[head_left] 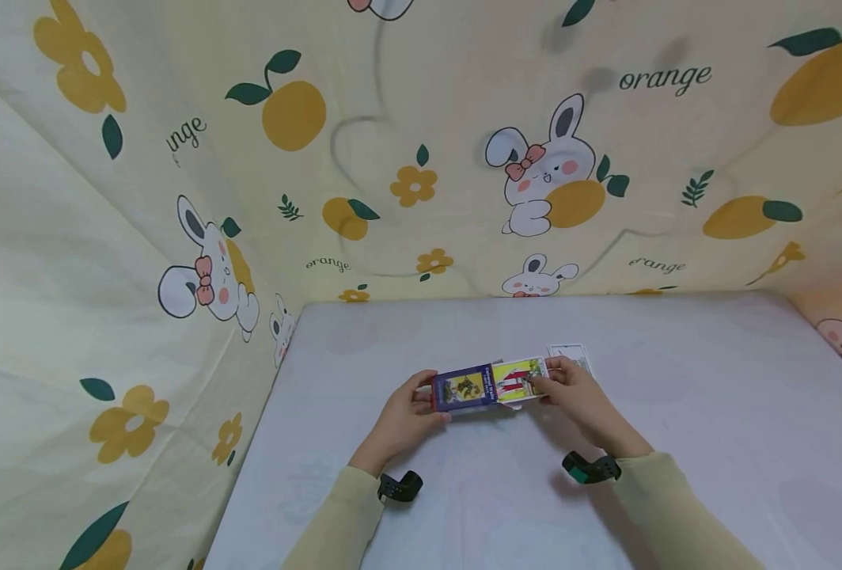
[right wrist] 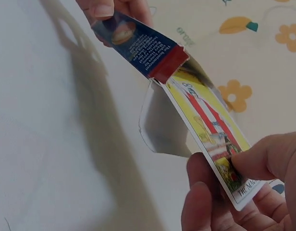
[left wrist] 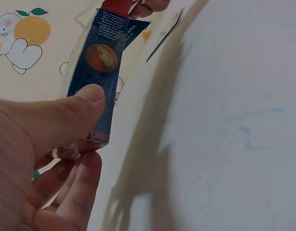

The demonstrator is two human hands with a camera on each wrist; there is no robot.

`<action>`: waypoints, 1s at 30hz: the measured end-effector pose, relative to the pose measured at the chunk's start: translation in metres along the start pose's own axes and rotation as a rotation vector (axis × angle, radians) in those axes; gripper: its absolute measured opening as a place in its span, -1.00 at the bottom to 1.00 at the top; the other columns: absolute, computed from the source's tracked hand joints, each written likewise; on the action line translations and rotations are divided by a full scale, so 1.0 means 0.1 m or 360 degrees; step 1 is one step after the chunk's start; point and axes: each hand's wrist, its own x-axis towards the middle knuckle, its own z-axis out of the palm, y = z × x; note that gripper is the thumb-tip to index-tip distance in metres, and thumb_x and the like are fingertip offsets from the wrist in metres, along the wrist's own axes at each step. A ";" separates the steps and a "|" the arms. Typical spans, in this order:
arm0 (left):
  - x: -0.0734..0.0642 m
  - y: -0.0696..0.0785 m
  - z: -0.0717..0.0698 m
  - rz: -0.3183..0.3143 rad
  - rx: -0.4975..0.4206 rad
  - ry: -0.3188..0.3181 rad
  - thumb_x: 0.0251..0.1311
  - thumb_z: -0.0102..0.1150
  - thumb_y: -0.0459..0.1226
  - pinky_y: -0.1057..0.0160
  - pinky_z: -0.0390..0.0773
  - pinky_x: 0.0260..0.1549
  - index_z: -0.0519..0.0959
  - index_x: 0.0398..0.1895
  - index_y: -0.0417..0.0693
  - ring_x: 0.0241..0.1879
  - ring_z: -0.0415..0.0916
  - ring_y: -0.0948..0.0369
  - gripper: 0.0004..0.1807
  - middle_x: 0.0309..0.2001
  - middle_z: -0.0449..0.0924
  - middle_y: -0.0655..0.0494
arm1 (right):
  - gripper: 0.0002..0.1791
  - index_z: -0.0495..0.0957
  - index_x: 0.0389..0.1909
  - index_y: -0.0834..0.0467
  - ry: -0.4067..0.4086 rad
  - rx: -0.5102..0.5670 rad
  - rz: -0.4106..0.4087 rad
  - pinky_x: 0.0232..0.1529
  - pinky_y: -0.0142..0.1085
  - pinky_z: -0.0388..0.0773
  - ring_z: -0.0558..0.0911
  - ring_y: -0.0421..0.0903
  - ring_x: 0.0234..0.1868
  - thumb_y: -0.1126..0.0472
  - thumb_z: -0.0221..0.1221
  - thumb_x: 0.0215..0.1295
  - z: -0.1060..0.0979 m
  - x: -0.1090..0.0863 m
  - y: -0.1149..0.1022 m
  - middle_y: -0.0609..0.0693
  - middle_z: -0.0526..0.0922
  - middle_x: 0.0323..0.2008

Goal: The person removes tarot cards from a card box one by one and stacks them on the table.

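Note:
My left hand [head_left: 405, 413] grips the closed end of a dark blue tarot card box [head_left: 462, 388], thumb on its narrow side. In the left wrist view this side of the box [left wrist: 104, 79] shows a round face picture and small print. Out of the open end juts a yellow tarot card [head_left: 517, 380], partly inside the box. The right hand [head_left: 583, 398] pinches the outer end of this card [right wrist: 208, 120], thumb on the picture and fingers beneath; "THE MAG…" is legible there. A pale box flap [right wrist: 167, 120] hangs open beside it.
Beyond the right hand, a white-bordered card [head_left: 570, 355] lies on the white table [head_left: 677, 427], partly covered by that hand. A printed cloth [head_left: 421, 103] with rabbits and oranges hangs behind the table and at the left. Dark wrist devices [head_left: 401, 486] sit at both cuffs.

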 end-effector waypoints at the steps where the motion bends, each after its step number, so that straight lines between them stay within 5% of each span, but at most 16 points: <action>1: 0.00 0.00 0.00 0.0003 0.0000 0.0003 0.02 0.47 -0.21 0.21 0.54 0.01 0.24 0.43 0.11 0.05 0.52 0.14 -0.12 0.25 0.37 0.03 | -0.43 0.28 0.19 0.27 0.0020 0.0000 0.0004 -0.03 -0.14 0.59 0.61 0.02 -0.06 0.00 0.19 0.36 -0.01 0.00 0.00 0.23 0.56 0.08; 17: -0.01 0.08 -0.02 0.0016 0.0011 0.0051 -0.03 0.50 -0.25 0.18 0.54 0.00 0.27 0.40 0.23 0.02 0.53 0.18 -0.12 0.16 0.41 0.02 | -0.49 0.30 0.12 0.30 0.0140 -0.0170 0.0025 -0.32 -0.28 0.59 0.52 -0.04 -0.30 0.12 0.23 0.31 0.10 0.01 0.08 0.17 0.55 -0.20; 24: 0.00 0.09 -0.04 0.0023 0.0026 0.0051 -0.03 0.50 -0.25 0.21 0.53 0.02 0.28 0.39 0.22 0.01 0.53 0.17 -0.12 0.08 0.43 0.02 | -0.25 0.16 0.38 0.14 -0.0048 -0.0042 -0.0086 -0.21 -0.14 0.60 0.58 0.02 -0.22 0.16 0.30 0.24 0.09 0.03 0.09 0.26 0.54 -0.05; 30: 0.03 0.08 -0.05 0.0029 0.0048 0.0057 -0.02 0.50 -0.23 0.21 0.53 0.02 0.27 0.39 0.22 0.02 0.52 0.15 -0.13 0.05 0.45 0.03 | -0.38 0.35 0.31 0.06 -0.0167 -0.0170 -0.0139 -0.17 -0.08 0.60 0.56 0.04 -0.14 0.08 0.29 0.26 0.00 0.00 0.04 0.20 0.50 0.04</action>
